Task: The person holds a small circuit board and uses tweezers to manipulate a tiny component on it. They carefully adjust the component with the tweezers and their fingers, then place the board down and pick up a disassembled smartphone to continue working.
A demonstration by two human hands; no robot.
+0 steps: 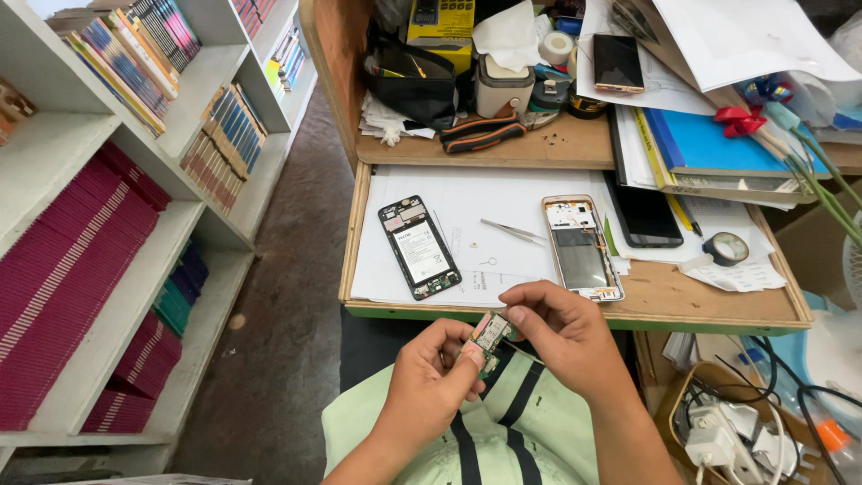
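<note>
A: Quick rundown, L to R?

B: Far left, white bookshelf (135, 296) w/ stacks of magenta books (63, 269). Then the pull-out wooden tray (664, 301), white paper sheets (485, 216) spread over it. On the paper, left side: opened phone w/ battery showing (419, 246), back off, lying flat. Right of it, tweezers (514, 232), apart from both phones. Then a second opened phone frame (582, 249), gold edge, also flat. Just right of that a black phone (644, 214), screen dark, then a tape roll (725, 248) near the tray's right end.

A: Hands?

B: Both near, below the tray's front edge, over the lap. Left hand (431, 382) curled shut round the lower part of a small circuit board (486, 342), thumb pressed on it. Right hand (561, 328) pinches the board's top end, thumb + forefinger closed on it. Board's tilted, held between the two hands, clear of the tray.

A: Anything on the board?

B: Green w/ metal shields; maybe a thin tool or wire by the right fingers, too small to tell.

A: Further back?

B: Upper desk: orange-black pliers (483, 135), tissue box (503, 81), another dark phone (618, 63) on papers, blue folder (709, 144) far right. Power strip (718, 431) near right, on the floor side.
</note>
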